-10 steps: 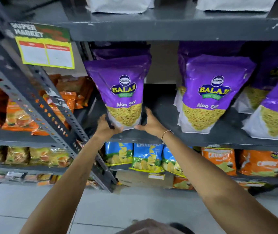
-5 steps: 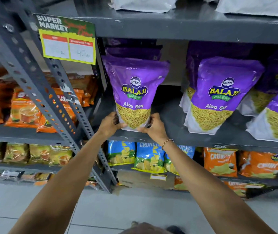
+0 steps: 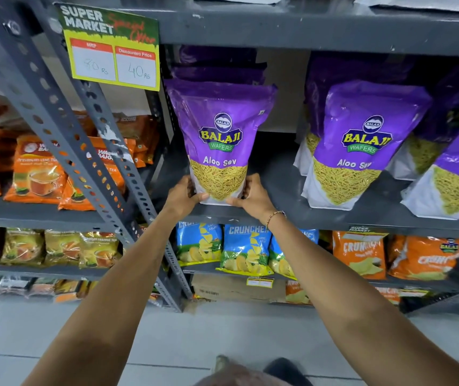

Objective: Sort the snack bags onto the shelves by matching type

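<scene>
A purple Aloo Sev bag (image 3: 220, 135) stands upright at the left end of the grey middle shelf (image 3: 278, 188), in front of more purple bags. My left hand (image 3: 182, 196) grips its lower left corner and my right hand (image 3: 252, 195) grips its lower right corner. Further right on the same shelf stand other purple Aloo Sev bags (image 3: 362, 140), leaning back.
Blue chip bags (image 3: 246, 250) and orange chip bags (image 3: 359, 253) fill the shelf below. Orange tea packs (image 3: 37, 171) sit on the left rack behind a perforated grey upright (image 3: 64, 140). A yellow price sign (image 3: 112, 48) hangs above. The grey floor lies below.
Both hands have closed in on the bag's bottom corners and the bag now stands straighter on the shelf. The camera has shifted left, so everything sits further right in view.
</scene>
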Demonstrator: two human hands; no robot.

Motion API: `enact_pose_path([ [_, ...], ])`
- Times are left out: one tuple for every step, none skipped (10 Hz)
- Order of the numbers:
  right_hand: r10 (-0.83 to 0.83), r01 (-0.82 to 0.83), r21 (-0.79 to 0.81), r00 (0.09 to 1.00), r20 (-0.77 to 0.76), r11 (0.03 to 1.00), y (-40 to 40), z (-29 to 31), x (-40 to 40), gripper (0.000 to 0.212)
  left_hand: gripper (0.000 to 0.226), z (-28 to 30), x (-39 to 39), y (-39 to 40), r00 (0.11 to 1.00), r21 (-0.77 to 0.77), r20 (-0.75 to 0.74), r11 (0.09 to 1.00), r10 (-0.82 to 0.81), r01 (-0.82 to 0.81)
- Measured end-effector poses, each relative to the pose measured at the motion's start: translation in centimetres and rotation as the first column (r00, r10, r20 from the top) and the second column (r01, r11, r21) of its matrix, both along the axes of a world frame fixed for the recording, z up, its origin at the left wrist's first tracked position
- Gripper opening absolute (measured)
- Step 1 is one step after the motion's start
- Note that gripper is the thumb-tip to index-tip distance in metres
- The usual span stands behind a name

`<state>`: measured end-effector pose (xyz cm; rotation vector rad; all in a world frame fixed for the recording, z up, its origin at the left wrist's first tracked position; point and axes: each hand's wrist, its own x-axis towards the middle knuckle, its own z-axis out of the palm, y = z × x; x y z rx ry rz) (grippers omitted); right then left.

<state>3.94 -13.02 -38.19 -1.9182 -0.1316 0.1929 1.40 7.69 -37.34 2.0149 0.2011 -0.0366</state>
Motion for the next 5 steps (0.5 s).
enact_pose_path([
  [0.013,-0.013,0.006,1.000,-0.026,1.000,0.0,-0.1,0.2,0.067,0.054,-0.6,0.2,-0.1,1.000,-0.003,0.002,1.000,0.008,-0.008],
  [0.028,-0.027,0.002,0.999,-0.042,1.000,0.0,0.0,0.5,0.070,0.052,-0.5,0.0,-0.3,1.000,0.007,0.004,1.000,0.022,-0.022],
  [0.032,-0.035,-0.045,0.997,-0.070,0.998,0.0,0.1,0.4,0.071,0.053,-0.2,-0.4,-0.7,1.000,0.085,0.000,0.996,0.021,-0.021],
  [0.059,-0.061,-0.011,0.991,-0.120,0.998,0.4,2.2,-1.2,0.085,0.060,1.5,-1.3,-1.1,0.999,0.191,-0.037,0.981,0.031,-0.024],
  [-0.160,0.158,0.046,0.986,0.043,0.986,-0.1,2.2,-4.9,0.084,0.065,1.8,-3.9,-2.3,0.975,0.149,0.102,0.966,0.198,-0.212],
])
